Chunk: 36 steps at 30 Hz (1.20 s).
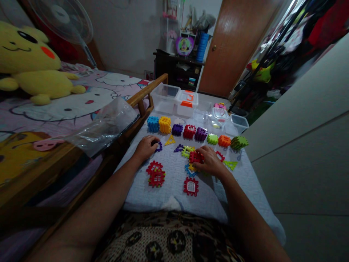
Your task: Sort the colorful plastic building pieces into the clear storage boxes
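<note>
My left hand (145,148) rests at the left of the cloth-covered table, fingers closed on a small purple interlocking block (160,147), partly hidden by them. My right hand (210,161) has thumb and fingers around a red interlocking block (195,157). Beneath and beside that piece lie a yellow-green block (186,151) and a blue block (190,171). Two red window pieces overlap near my left forearm, the lower one (157,179) towards me. Another red window piece (191,186) lies flat near the front. A yellow triangle (170,139) sits between the hands.
Stacks of blocks sorted by colour stand in a row behind, from a blue stack (153,124) to a green stack (239,142). Clear plastic boxes (167,99) line the far edge. A wooden bed rail (147,91) runs along the left; a pale cabinet (302,145) stands right.
</note>
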### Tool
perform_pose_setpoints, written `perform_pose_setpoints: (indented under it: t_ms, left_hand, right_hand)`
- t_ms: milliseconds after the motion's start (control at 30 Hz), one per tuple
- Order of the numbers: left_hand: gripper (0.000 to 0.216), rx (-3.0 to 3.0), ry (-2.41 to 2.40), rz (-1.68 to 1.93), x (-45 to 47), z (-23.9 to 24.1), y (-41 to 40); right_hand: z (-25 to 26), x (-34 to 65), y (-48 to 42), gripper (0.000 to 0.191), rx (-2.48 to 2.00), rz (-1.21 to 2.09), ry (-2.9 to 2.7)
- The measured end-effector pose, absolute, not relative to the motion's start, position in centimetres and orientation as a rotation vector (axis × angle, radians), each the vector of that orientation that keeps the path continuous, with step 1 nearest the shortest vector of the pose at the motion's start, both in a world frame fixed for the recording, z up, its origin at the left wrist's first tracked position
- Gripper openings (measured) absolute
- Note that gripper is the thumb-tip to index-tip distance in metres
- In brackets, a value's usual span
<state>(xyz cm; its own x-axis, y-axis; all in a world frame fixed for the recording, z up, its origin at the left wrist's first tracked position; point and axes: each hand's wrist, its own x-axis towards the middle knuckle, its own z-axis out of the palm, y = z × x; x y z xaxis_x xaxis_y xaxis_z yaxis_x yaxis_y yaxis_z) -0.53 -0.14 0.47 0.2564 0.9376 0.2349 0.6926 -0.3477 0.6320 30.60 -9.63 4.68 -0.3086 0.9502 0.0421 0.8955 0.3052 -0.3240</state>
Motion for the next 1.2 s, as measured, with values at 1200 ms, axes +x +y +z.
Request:
perform_pose_setpoints:
  t_ms: [1200]
  left_hand:
    - [0.018, 2.156, 1.459, 0.821, -0.7, 0.3, 0.1]
  right_hand:
    - [8.6, 29.8, 5.0, 0.042, -1.877, 0.027, -2.415]
